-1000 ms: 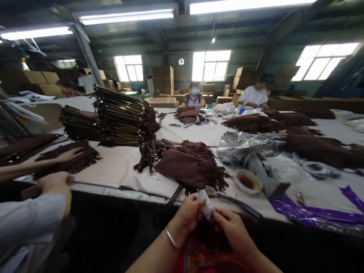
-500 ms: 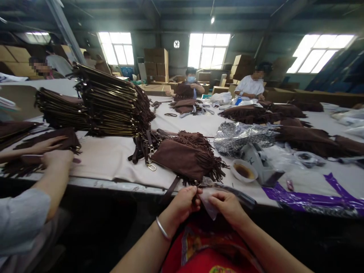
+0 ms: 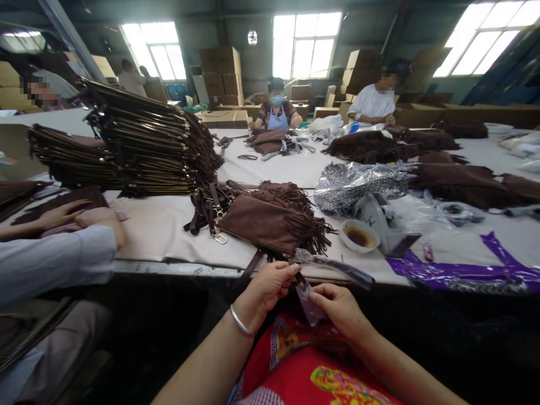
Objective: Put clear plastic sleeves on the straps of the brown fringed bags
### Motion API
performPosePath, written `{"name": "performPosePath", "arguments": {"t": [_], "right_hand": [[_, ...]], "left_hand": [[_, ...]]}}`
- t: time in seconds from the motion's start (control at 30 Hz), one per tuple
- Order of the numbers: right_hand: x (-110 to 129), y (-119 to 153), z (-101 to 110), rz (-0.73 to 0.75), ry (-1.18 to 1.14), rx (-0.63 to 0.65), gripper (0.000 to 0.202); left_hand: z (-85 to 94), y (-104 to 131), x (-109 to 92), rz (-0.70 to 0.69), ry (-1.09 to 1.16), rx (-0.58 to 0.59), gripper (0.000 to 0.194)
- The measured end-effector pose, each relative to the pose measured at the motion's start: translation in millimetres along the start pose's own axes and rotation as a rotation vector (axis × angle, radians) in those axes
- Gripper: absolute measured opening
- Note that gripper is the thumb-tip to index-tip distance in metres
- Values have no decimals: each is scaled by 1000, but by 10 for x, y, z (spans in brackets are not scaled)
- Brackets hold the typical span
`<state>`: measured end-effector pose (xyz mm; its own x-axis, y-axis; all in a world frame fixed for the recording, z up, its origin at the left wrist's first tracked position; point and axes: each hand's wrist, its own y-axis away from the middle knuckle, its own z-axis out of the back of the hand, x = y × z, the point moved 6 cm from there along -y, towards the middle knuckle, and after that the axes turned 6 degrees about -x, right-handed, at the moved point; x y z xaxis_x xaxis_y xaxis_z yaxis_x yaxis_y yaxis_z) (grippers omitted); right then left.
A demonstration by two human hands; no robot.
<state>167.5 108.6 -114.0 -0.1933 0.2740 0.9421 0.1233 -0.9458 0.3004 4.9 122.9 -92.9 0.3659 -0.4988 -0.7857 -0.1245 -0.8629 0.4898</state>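
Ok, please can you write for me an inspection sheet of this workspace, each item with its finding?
Surface: table has a pale cover.
Things: fringed brown bag near both hands; tall bag pile farther left.
Clutter: bowl with brown liquid, purple plastic, patterned plastic wrap.
Hands: left hand pinches a dark strap; right hand pinches a small clear sleeve.
Cables: nothing seen.
Surroundings: one person works close on the left, two more people across the table; cardboard boxes and windows behind.
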Motion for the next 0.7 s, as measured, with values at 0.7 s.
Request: {"name": "performPosePath", "arguments": {"t": [0.7], "right_hand": [[125, -130, -390, -113, -421, 51, 43]], "left_hand": [[121, 236, 55, -177, -378, -331, 35]]}}
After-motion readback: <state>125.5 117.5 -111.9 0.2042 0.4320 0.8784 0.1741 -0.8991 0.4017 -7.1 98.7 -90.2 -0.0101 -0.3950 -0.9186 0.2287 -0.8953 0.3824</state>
